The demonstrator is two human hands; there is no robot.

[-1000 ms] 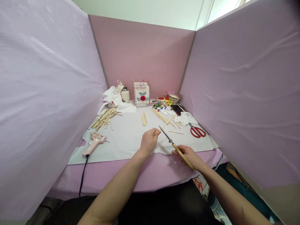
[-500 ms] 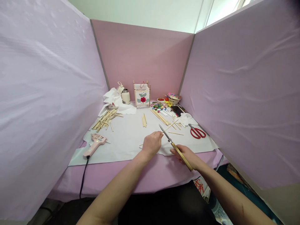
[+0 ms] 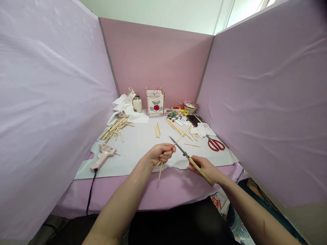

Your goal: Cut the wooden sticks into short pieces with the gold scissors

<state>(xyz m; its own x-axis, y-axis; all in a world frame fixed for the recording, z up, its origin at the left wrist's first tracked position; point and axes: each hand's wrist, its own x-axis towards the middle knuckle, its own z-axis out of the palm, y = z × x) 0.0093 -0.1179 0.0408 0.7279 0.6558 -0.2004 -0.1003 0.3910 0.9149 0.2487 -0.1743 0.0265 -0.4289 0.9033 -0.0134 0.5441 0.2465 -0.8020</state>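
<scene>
Fingers [image 3: 165, 152] of the left hand [image 3: 159, 154] curl shut around crossed bamboo sticks [image 3: 182, 136]. Fingers [image 3: 198, 162] of the right hand [image 3: 204, 166] wrap the wooden handle [image 3: 200, 171] of a pointed steel blade [image 3: 178, 147], its edge just beside the sticks (contact cannot be confirmed). Beneath lies white paper [image 3: 133, 160] on the pink-covered counter [image 3: 114, 194]; pink glue gun [image 3: 102, 157] left, red-handled scissors [image 3: 216, 144] right.

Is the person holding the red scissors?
No, the red-handled metal scissors lie on the white paper sheet, and the right hand grips a long wooden-handled blade.
</scene>
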